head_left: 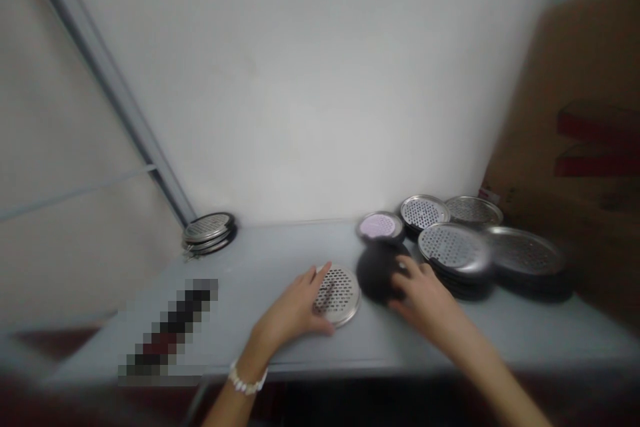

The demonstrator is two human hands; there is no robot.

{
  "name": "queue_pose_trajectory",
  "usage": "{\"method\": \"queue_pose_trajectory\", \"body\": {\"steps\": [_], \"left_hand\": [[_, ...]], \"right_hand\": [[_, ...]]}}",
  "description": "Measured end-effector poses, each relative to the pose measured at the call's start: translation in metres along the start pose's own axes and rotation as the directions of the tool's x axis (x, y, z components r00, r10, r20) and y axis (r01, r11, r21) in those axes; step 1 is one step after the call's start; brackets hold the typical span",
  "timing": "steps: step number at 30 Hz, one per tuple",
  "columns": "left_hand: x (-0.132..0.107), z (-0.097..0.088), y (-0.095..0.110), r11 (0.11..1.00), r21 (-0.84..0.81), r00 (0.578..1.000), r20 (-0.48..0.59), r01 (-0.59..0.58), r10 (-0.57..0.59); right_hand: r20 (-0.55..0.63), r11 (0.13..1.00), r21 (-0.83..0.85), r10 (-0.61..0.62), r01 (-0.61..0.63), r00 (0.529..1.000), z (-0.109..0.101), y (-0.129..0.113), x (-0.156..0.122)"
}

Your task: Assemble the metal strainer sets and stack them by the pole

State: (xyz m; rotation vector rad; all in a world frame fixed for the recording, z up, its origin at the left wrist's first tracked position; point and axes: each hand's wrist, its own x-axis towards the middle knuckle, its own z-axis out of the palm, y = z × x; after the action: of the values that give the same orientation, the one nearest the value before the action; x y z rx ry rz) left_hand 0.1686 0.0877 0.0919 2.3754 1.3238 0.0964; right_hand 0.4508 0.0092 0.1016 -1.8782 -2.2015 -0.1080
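Note:
My left hand [299, 305] rests on a round perforated metal disc [341, 293] lying flat on the grey tabletop [260, 260]. Its fingers curl over the disc's left rim, thumb below. My right hand [423, 297] reaches to a dark round piece [376, 271] just right of that disc, fingers closed on its right edge. The frame is blurred, so the exact grip is unclear. A beaded bracelet [246, 382] sits on my left wrist.
Several perforated metal discs [453, 247] are piled at the right rear, one with a pale lilac face [379, 226]. A small stack of discs [207, 230] stands at the back left corner. A brown cardboard box [575, 147] fills the right side. A white wall stands behind.

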Motion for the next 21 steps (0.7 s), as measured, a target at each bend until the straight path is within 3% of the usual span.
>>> {"method": "queue_pose_trajectory", "body": {"steps": [4, 9, 21], "left_hand": [[0.001, 0.002, 0.006, 1.000, 0.015, 1.000, 0.000, -0.018, 0.018], [0.001, 0.004, 0.009, 0.998, 0.054, 1.000, 0.012, -0.025, 0.025], [0.002, 0.002, 0.023, 0.988, 0.149, 0.998, 0.056, 0.032, -0.041]], "right_hand": [[-0.072, 0.992, 0.119, -0.029, 0.037, 0.997, -0.012, -0.016, -0.006], [-0.068, 0.947, 0.310, -0.063, 0.081, 0.996, -0.019, -0.023, -0.010], [0.126, 0.907, 0.419, -0.007, -0.047, 0.992, -0.032, -0.002, -0.008]]}}
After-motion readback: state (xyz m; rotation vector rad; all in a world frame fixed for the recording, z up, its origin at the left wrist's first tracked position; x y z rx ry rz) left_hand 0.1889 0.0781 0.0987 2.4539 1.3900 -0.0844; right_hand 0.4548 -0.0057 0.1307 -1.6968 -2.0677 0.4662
